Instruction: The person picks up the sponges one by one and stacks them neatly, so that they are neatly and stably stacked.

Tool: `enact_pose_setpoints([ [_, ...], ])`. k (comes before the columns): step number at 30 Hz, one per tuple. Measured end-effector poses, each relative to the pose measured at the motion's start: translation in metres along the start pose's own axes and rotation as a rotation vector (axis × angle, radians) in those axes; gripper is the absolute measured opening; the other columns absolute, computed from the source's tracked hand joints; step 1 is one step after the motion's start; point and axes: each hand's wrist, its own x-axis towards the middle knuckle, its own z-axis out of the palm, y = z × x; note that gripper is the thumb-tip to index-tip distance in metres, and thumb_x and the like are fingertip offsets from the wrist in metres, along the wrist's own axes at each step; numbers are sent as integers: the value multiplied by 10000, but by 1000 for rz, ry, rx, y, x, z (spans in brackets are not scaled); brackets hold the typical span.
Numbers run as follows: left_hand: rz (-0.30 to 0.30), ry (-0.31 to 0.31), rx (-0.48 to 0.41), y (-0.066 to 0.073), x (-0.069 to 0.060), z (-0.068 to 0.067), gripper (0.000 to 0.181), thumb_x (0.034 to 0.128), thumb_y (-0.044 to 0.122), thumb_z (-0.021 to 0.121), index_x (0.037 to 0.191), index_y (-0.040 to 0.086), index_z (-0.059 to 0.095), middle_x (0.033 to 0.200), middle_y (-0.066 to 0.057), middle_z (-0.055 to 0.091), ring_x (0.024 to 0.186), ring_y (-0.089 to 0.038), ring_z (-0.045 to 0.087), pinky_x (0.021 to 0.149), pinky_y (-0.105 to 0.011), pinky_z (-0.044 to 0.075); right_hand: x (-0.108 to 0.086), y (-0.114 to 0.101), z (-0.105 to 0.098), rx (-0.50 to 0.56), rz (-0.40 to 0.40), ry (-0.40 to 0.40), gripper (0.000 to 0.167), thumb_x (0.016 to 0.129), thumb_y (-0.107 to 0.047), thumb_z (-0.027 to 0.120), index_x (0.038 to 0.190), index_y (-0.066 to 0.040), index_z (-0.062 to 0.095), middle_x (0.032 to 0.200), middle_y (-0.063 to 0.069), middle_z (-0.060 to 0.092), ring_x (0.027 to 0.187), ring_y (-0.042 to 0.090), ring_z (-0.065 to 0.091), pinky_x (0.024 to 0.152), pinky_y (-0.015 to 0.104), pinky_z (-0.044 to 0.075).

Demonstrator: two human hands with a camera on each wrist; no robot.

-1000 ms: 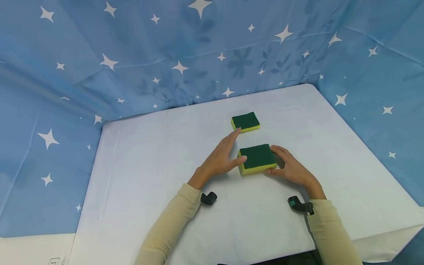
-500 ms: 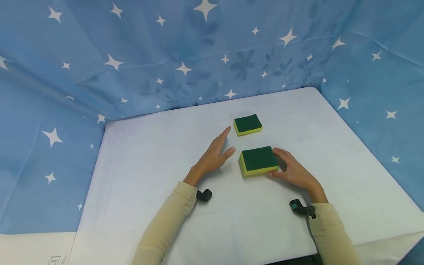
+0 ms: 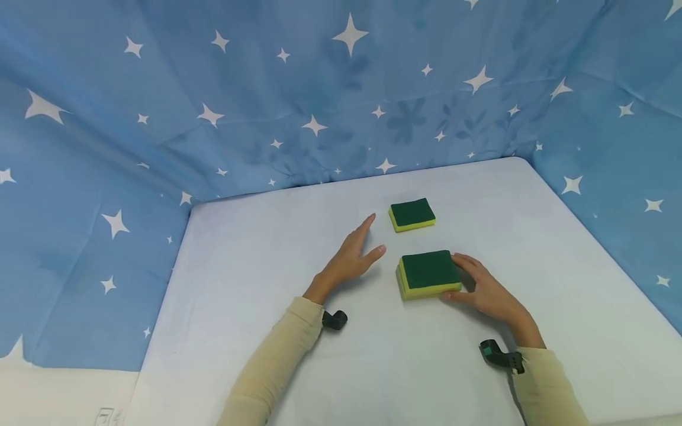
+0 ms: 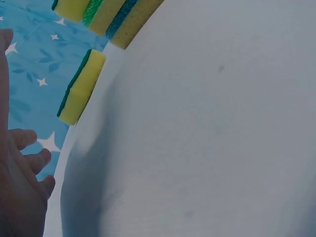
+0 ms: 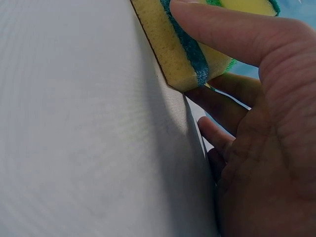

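A stack of several sponges [image 3: 430, 270] lies on the white table, dark green on top. From the side, yellow layers [image 4: 140, 19] alternate with green and blue ones. My right hand [image 3: 492, 296] grips the stack's right end, the thumb [image 5: 222, 29] along its near side and the fingers behind. Left of the stack, my left hand [image 3: 346, 260] touches nothing, its fingers extended and thumb apart; the left wrist view has it [image 4: 22, 182] at the left edge. Farther back lies a single green and yellow sponge [image 3: 412, 215], apart from the stack and both hands.
The white-covered table [image 3: 256, 248] runs back to a blue curtain [image 3: 266, 94] with white stars, which stands behind it and along both sides.
My left hand has drawn away leftward from the stack, which it was touching with the thumb. My right hand has kept its grip. The head view has shifted slightly.
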Motion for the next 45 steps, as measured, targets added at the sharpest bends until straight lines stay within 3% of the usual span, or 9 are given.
enact_pose_setpoints([
  [11, -61, -22, 37, 4, 4, -8, 918, 1036, 598, 551, 1744, 206, 118, 1786, 29, 140, 1624, -197, 165, 1293, -469, 186, -1, 3, 3, -7, -15, 7, 998, 914, -381, 854, 1629, 67, 321, 1669, 342, 247, 1512, 601, 220, 1126, 811, 248],
  [23, -96, -18, 23, -5, 18, -9, 969, 1012, 610, 613, 1747, 250, 94, 1784, 62, 123, 1624, -184, 162, 1286, -501, 208, -2, 4, 0, 12, -40, 24, 984, 912, -360, 866, 1614, 84, 338, 1656, 352, 258, 1496, 626, 224, 1109, 825, 249],
  [32, -131, -25, -49, -7, 24, -14, 1063, 958, 594, 734, 1747, 295, 87, 1785, 73, 108, 1623, -185, 162, 1272, -541, 231, -1, 4, 2, 10, -48, 37, 976, 907, -368, 870, 1606, 81, 358, 1649, 341, 275, 1491, 622, 239, 1106, 824, 257],
  [45, -151, -69, 27, -14, 39, -16, 1055, 943, 602, 745, 1743, 280, 139, 1783, 36, 154, 1627, -223, 163, 1280, -534, 213, 0, 4, 2, -3, -46, 30, 973, 912, -375, 866, 1610, 74, 358, 1657, 340, 266, 1496, 620, 234, 1111, 819, 260],
])
